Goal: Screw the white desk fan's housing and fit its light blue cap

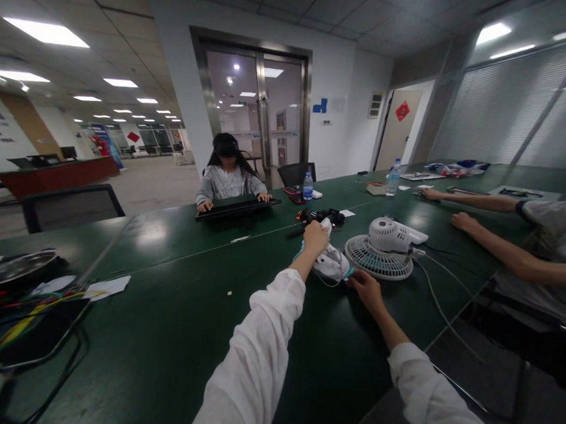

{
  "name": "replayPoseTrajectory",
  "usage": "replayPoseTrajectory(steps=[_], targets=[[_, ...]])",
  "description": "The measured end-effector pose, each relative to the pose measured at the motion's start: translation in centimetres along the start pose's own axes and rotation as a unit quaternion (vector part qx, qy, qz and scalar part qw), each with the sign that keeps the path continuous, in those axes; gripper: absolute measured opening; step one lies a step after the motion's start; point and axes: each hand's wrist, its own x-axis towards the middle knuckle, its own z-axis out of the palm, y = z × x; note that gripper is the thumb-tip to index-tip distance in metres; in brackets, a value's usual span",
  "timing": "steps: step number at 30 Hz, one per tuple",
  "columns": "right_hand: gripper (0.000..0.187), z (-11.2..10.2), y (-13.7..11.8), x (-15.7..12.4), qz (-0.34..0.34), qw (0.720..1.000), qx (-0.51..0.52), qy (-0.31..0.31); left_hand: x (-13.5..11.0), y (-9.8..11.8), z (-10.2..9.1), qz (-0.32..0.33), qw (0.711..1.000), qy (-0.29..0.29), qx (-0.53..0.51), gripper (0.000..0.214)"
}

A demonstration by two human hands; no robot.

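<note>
A white item with teal edging and a thin pale cord is between my hands, just above or on the green table; its exact kind is not clear. My left hand is closed on its upper part, with a white tip sticking up past the fingers. At its lower right teal edge, my right hand pinches with thumb and fingers. Close by on the right, a white fan lies with its round grille down on the table.
Behind my hands lies black gear. Across the table, a person sits at a black keyboard-like panel. Bottles stand farther back. Another person's arms rest at right. Cables and a black tray lie left; a fan cord hangs off the edge.
</note>
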Motion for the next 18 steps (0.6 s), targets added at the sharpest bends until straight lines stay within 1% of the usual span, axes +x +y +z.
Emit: replayPoseTrajectory(steps=[5,9,12,15,18], targets=[[0.012,0.1,0.1,0.1,0.016,0.999,-0.022,0.024,0.0,-0.2,-0.1,0.003,1.0,0.004,-0.005,0.018],[0.005,0.0,0.0,0.1,0.02,0.997,-0.053,0.055,-0.2,-0.1,-1.1,0.008,1.0,0.008,-0.013,0.016],[0.008,0.0,-0.2,-0.1,0.031,0.995,-0.06,0.069,-0.4,0.1,-2.7,0.013,1.0,0.02,-0.02,0.015],[0.022,0.1,-0.5,-0.5,0.042,0.994,-0.054,0.08,-0.7,-0.1,-4.8,0.013,0.999,0.045,-0.025,0.015],[0.037,0.3,-1.7,-1.1,0.041,0.994,-0.046,0.092,-1.5,-0.6,-7.2,0.011,0.997,0.076,-0.027,0.017]])
